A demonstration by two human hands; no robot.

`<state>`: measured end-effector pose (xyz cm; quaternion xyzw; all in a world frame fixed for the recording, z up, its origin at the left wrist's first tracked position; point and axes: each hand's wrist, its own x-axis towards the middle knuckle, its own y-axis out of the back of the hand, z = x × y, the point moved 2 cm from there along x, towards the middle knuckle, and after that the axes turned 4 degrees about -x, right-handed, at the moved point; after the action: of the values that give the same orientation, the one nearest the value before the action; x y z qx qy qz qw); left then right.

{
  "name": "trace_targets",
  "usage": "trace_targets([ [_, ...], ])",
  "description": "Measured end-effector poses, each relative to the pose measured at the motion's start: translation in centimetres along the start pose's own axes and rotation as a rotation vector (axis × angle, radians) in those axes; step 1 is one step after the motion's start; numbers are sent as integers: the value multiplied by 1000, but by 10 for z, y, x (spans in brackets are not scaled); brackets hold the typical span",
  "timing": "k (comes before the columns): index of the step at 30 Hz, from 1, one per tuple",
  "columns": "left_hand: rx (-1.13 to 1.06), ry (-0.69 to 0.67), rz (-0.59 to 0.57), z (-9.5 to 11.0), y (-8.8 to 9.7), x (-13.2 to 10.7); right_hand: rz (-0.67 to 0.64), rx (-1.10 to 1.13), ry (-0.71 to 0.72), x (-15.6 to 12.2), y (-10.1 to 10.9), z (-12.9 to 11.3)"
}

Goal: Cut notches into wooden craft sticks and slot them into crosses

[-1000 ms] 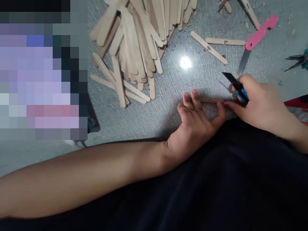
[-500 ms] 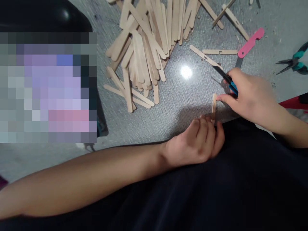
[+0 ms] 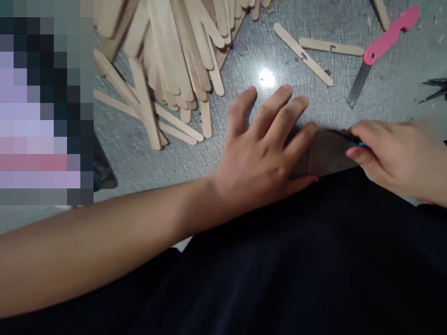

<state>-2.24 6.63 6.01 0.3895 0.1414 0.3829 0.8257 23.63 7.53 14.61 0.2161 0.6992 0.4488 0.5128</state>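
Note:
My left hand [image 3: 261,144] is spread palm down on the table, just right of the big pile of wooden craft sticks [image 3: 167,56]. Its fingers are apart, with nothing seen in them. My right hand [image 3: 398,149] is closed around a utility knife [image 3: 359,143] with a thin dark blade and a bit of blue handle. The blade points left toward my left fingers; most of the handle is hidden. Beyond my hands lie two notched craft sticks [image 3: 303,56] [image 3: 331,46]. A folding saw [image 3: 391,36] with a pink handle lies unfolded above my right hand.
The grey textured table [image 3: 244,65] has small wood scraps on it. Dark plier jaws [image 3: 435,89] show at the right edge. Another craft stick [image 3: 380,14] lies at the top right. My dark clothing [image 3: 279,260] fills the lower part, and a blurred block covers the upper left.
My left hand has turned over and spread its fingers on the table; the stick piece it held is out of sight. My right hand with the knife has moved away from the notched stick.

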Motion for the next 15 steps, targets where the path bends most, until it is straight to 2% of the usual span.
trace_targets([
  [4,32,9,17,-3,3,5,-84,-38,78,-1,-8,-3],
  [10,67,47,-14,-9,6,7,-86,-38,96,15,-11,2],
  [14,129,-32,74,-9,6,3,-109,-74,120,19,-10,0],
  [15,137,-22,55,-10,5,3,-106,-62,121,19,-11,0],
])
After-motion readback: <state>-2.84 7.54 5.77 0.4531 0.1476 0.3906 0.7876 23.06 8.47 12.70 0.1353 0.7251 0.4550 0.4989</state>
